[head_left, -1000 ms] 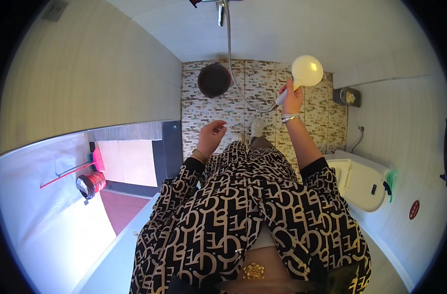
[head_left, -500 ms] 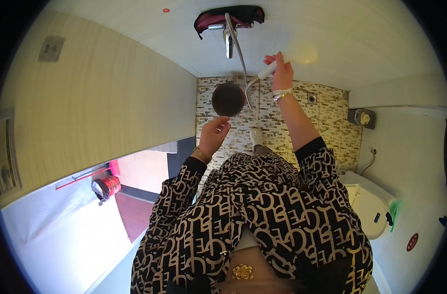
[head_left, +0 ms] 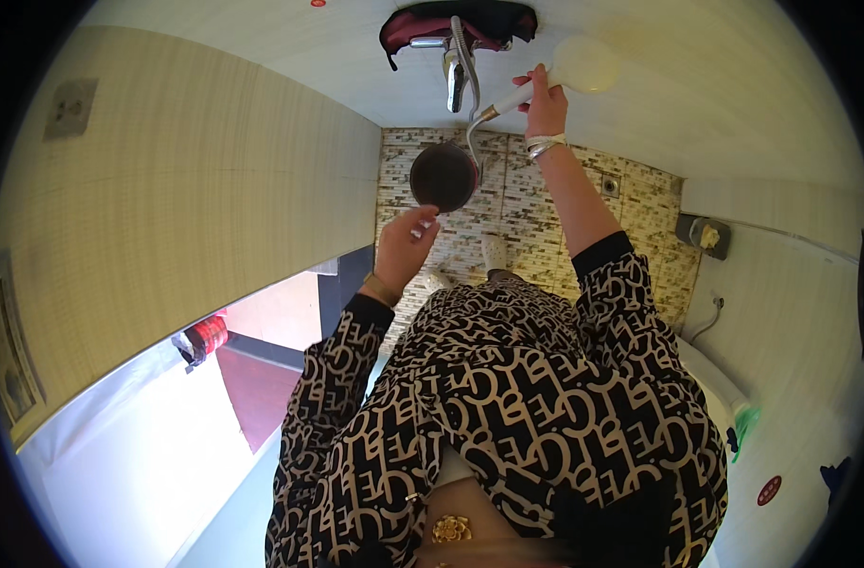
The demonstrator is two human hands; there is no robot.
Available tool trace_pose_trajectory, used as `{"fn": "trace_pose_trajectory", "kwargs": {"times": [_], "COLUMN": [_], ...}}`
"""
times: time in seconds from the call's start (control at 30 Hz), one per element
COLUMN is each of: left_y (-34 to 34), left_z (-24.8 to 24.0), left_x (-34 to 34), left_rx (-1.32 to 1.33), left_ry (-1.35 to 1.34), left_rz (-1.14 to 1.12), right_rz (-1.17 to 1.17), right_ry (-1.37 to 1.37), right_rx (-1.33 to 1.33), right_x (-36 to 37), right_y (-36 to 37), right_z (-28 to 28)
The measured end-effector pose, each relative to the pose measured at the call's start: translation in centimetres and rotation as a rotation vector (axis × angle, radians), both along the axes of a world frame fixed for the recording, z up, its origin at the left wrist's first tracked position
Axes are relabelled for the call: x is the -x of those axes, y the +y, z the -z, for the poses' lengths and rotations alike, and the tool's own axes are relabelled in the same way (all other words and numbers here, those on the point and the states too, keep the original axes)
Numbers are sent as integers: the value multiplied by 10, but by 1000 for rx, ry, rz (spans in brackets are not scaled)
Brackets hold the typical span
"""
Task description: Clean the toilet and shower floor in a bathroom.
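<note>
In the head view my right hand point(head_left: 546, 109) is closed round the handle of a white shower head point(head_left: 588, 66), held up in front of the wall. Its metal hose point(head_left: 472, 137) hangs in a loop beside a dark round bucket point(head_left: 440, 177). My left hand point(head_left: 405, 248) is at the near rim of the bucket, thumb and fingertips pinched together over the edge. The inside of the bucket is too dark to make out. Beyond the bucket, a chrome faucet point(head_left: 454, 80) sticks out of the wall, the hose passing alongside it.
A dark red and black cloth point(head_left: 408, 33) drapes over the faucet's top. A floor drain point(head_left: 610, 186) lies in the mosaic-tiled floor point(head_left: 536, 208). At the right stand a grey bin point(head_left: 706, 237) and a white toilet point(head_left: 711, 383). A tiled wall point(head_left: 214, 170) rises at the left.
My right hand has raised the shower head up the picture. My left fingertips have moved up onto the bucket's near rim. The view has shifted slightly.
</note>
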State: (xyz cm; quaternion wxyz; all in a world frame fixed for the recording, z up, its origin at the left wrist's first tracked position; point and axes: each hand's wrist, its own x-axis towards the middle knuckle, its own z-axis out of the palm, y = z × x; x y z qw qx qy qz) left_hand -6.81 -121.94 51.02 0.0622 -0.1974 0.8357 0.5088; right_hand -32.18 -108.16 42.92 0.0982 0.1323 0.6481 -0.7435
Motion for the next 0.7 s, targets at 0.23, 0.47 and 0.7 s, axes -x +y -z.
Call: {"fn": "trace_pose_trajectory", "kwargs": {"times": [0.23, 0.47, 0.7], "left_y": [-61, -69, -86], "left_z": [47, 116, 132], "left_x": [159, 270, 255], "left_rx": [-47, -337, -590], "left_ry": [42, -170, -84], "left_rz": [66, 111, 55], "right_rz": [24, 18, 56], "right_ry": [-98, -50, -86], "right_rx": [-48, -48, 244], "right_x": [29, 66, 84], "right_y": [-22, -2, 2], "right_z": [-9, -44, -91]}}
